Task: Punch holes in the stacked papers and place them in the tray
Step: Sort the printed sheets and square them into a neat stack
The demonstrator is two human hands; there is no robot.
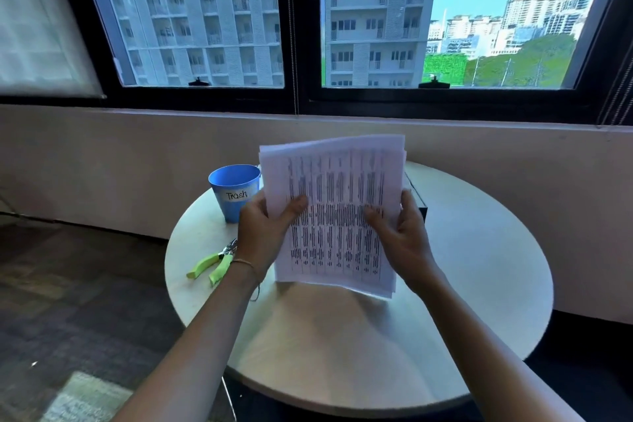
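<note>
Papers (337,209) gripped upright, long edge vertical, left hand (263,233) and right hand (400,236) clamped on either side; punch (214,262) lying leftward on surface (445,319), nearest left hand.

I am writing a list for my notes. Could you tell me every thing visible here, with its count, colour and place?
stack of papers: 1, white with dark printed columns, held upright above the table
hole punch: 1, metal with lime-green handles, lying on the table's left side
cup: 1, blue, labelled "Trash", far left of the table
tray: 1, black, mostly hidden behind the papers
table: 1, round, cream, below the window
window: 2 panes, dark frame, behind the table
left hand: 1, grips the stack's left edge
right hand: 1, grips its right edge
</note>
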